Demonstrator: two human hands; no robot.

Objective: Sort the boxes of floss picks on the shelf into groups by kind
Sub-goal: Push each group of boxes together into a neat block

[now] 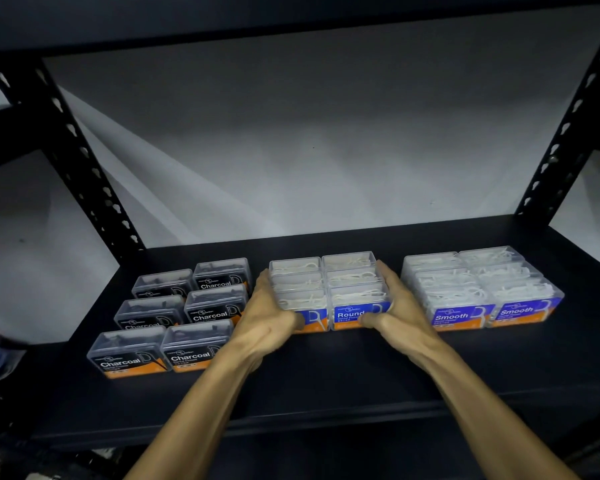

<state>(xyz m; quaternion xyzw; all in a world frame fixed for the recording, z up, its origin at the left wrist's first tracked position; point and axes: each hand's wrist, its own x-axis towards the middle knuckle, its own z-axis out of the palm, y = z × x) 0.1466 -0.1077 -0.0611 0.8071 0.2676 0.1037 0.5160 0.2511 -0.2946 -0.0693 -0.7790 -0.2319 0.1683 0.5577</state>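
Three groups of clear floss-pick boxes stand on the black shelf [326, 382]. Several black-labelled Charcoal boxes [174, 320] sit at the left in two columns. The blue-labelled Round boxes [329, 289] form a tight block in the middle. Blue Smooth boxes [478, 289] are packed together at the right. My left hand [267, 313] presses the left side of the Round block, thumb on its front. My right hand [395, 306] clasps the block's right side, thumb on the front label. Both hands squeeze the block between them.
Black perforated uprights stand at the shelf's back left [84, 161] and back right [561, 133]. A grey wall lies behind. Another shelf board runs overhead. The shelf's front strip is bare dark surface.
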